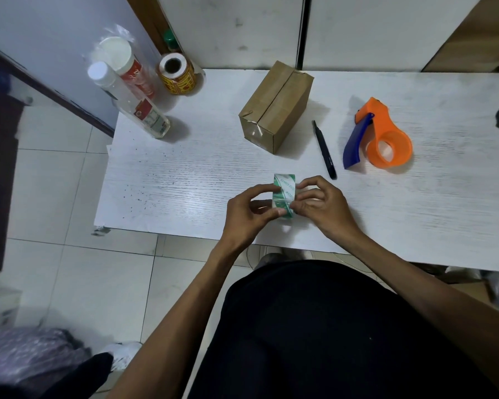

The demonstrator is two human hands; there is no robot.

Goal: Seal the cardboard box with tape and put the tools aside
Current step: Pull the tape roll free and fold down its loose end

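cardboard box x1 | dispenser x1 | both hands pinch tape roll

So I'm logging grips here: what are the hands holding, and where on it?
Both hands hold one roll of tape printed in green. The left hand pinches its left side, the right hand its right side, just above the table.

A white wood-grain table carries a taped brown cardboard box, a black pen-like cutter, an orange-and-blue tape dispenser, a clear plastic bottle and a yellow-red label roll.
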